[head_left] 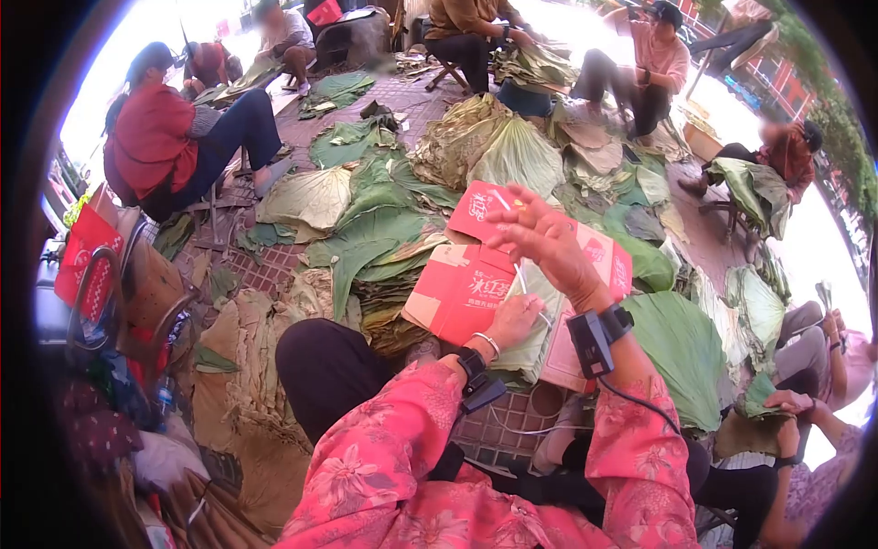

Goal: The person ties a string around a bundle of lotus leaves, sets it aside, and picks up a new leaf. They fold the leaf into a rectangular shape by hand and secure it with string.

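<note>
My left hand (514, 322) is low over a red cardboard box (462, 288), its fingers closed around a thin white strip (522, 277). Above and to the right, my right hand (549, 240) is raised with its fingers spread and partly bent; the upper end of a white strip passes close to its fingertips, and whether they touch it is unclear. Beneath my hands lie a pale green folded leaf (540, 316) and the printed cardboard. A large green leaf (675, 352) spreads to the right of my right wrist.
Piles of large dried leaves (380, 215) cover the paving ahead. Several people sit around, one in red (160, 137) at the upper left. A chair with a red bag (87, 261) stands at the left. Another person's hands (791, 412) hold a leaf at the lower right.
</note>
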A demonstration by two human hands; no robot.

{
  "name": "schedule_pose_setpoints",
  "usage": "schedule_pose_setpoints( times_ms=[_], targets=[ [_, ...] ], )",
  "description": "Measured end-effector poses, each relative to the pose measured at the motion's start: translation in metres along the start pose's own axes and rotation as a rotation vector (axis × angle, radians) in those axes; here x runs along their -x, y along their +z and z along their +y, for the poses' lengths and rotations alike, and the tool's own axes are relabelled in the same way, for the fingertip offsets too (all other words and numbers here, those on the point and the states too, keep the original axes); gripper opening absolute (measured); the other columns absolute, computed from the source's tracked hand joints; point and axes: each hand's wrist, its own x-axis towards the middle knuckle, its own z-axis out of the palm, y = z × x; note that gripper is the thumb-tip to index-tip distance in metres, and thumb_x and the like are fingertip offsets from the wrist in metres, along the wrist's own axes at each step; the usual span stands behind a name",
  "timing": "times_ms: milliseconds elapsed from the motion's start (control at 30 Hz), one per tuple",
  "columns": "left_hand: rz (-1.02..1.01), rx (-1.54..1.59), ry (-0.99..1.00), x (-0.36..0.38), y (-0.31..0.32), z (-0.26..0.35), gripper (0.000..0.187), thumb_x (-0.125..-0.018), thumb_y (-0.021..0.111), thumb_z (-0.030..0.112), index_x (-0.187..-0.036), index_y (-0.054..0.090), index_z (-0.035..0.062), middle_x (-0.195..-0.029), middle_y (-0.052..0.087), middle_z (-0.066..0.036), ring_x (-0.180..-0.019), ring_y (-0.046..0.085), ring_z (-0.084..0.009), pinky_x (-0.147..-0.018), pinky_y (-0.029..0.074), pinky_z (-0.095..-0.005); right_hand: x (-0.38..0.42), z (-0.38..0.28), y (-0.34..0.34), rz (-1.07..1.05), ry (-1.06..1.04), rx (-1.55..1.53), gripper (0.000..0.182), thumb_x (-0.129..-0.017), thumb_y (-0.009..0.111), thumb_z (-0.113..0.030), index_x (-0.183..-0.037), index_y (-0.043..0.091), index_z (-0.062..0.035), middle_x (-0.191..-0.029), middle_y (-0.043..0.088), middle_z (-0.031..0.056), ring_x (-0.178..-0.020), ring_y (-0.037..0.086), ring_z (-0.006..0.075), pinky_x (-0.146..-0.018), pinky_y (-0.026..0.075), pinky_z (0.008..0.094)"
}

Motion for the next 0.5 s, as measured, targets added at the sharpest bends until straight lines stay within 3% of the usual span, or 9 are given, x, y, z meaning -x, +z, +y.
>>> schedule_pose_setpoints(
  times_ms=[100, 167, 233, 267, 300, 367, 433, 467, 500],
  targets=[
    [-0.048, 0.058, -0.036, -0.001, 0.000, -0.007, 0.031, -0.088, 0.042, 0.030, -0.085, 0.062, 0.0075, -0.073, 0.061, -0.015, -0.074, 0.060, -0.0334, -0.068, 0.045, -0.0417, -0.016, 0.003, -0.030, 0.273, -0.076, -0.115, 0.029, -0.084, 0.056, -0.015, -0.108, 0.054, 0.0017, -0.084, 0.063, 0.0043, -0.064, 0.057, 0.0089, -0.058, 0.045, 0.0211],
    [-0.070, 0.095, -0.091, -0.002, -0.002, -0.006, 0.028, -0.088, 0.045, 0.029, -0.084, 0.062, 0.0070, -0.072, 0.062, -0.014, -0.077, 0.061, -0.0317, -0.068, 0.045, -0.0407, -0.012, 0.039, -0.063, 0.161, 0.069, 0.282, 0.025, -0.081, 0.054, -0.011, -0.102, 0.057, 0.0026, -0.081, 0.063, 0.0056, -0.064, 0.057, 0.0094, -0.057, 0.045, 0.0219],
    [-0.048, 0.053, 0.010, -0.001, -0.003, -0.005, 0.028, -0.088, 0.046, 0.030, -0.087, 0.062, 0.0067, -0.074, 0.061, -0.015, -0.078, 0.060, -0.0325, -0.069, 0.045, -0.0415, 0.007, 0.083, -0.079, 0.064, 0.267, 0.548, 0.018, -0.076, 0.051, -0.004, -0.090, 0.063, -0.0010, -0.078, 0.065, 0.0067, -0.068, 0.059, 0.0119, -0.066, 0.047, 0.0243],
    [-0.035, 0.032, 0.061, 0.000, -0.003, -0.005, 0.028, -0.088, 0.047, 0.030, -0.089, 0.062, 0.0066, -0.075, 0.061, -0.016, -0.079, 0.060, -0.0329, -0.069, 0.045, -0.0419, 0.016, 0.108, -0.089, -0.061, -0.038, 0.758, 0.021, -0.072, 0.053, -0.003, -0.089, 0.064, -0.0036, -0.079, 0.064, 0.0096, -0.073, 0.060, 0.0180, -0.072, 0.047, 0.0269],
    [0.037, -0.064, 0.177, -0.002, 0.001, -0.012, 0.026, -0.089, 0.048, 0.027, -0.090, 0.062, 0.0056, -0.072, 0.059, -0.014, -0.075, 0.059, -0.0274, -0.067, 0.044, -0.0380, 0.022, 0.126, -0.097, -0.176, -0.074, 0.846, 0.023, -0.070, 0.054, -0.005, -0.090, 0.065, -0.0058, -0.081, 0.064, 0.0130, -0.078, 0.061, 0.0244, -0.075, 0.048, 0.0302],
    [0.176, -0.252, 0.419, -0.004, 0.012, -0.025, 0.023, -0.090, 0.050, 0.023, -0.092, 0.062, 0.0036, -0.067, 0.056, -0.011, -0.068, 0.057, -0.0165, -0.062, 0.043, -0.0303, 0.029, 0.132, -0.103, -0.239, -0.002, 1.013, 0.023, -0.070, 0.053, -0.003, -0.090, 0.065, -0.0054, -0.086, 0.064, 0.0119, -0.080, 0.061, 0.0239, -0.075, 0.047, 0.0309],
    [0.133, -0.074, 0.379, -0.003, 0.016, -0.025, 0.022, -0.090, 0.050, 0.023, -0.096, 0.062, 0.0048, -0.069, 0.056, -0.009, -0.070, 0.055, -0.0151, -0.064, 0.043, -0.0296, 0.032, 0.115, -0.100, -0.278, 0.182, 1.144, 0.021, -0.071, 0.054, -0.006, -0.089, 0.065, -0.0064, -0.086, 0.064, 0.0118, -0.080, 0.061, 0.0251, -0.074, 0.047, 0.0324],
    [0.013, 0.000, 0.220, -0.001, 0.010, -0.019, 0.024, -0.089, 0.050, 0.026, -0.096, 0.061, 0.0052, -0.075, 0.058, -0.013, -0.074, 0.057, -0.0231, -0.066, 0.044, -0.0346, 0.031, 0.096, -0.096, -0.266, 0.333, 1.190, 0.019, -0.072, 0.056, -0.011, -0.088, 0.065, -0.0077, -0.084, 0.064, 0.0122, -0.079, 0.061, 0.0267, -0.072, 0.048, 0.0335],
    [-0.120, 0.064, 0.065, 0.004, 0.002, -0.013, 0.026, -0.088, 0.051, 0.028, -0.096, 0.060, 0.0057, -0.081, 0.061, -0.016, -0.078, 0.059, -0.0312, -0.068, 0.045, -0.0397, 0.031, 0.111, -0.113, -0.274, 0.192, 1.187, 0.017, -0.073, 0.055, -0.015, -0.086, 0.064, -0.0082, -0.081, 0.064, 0.0125, -0.078, 0.061, 0.0283, -0.070, 0.048, 0.0351]
  ],
)
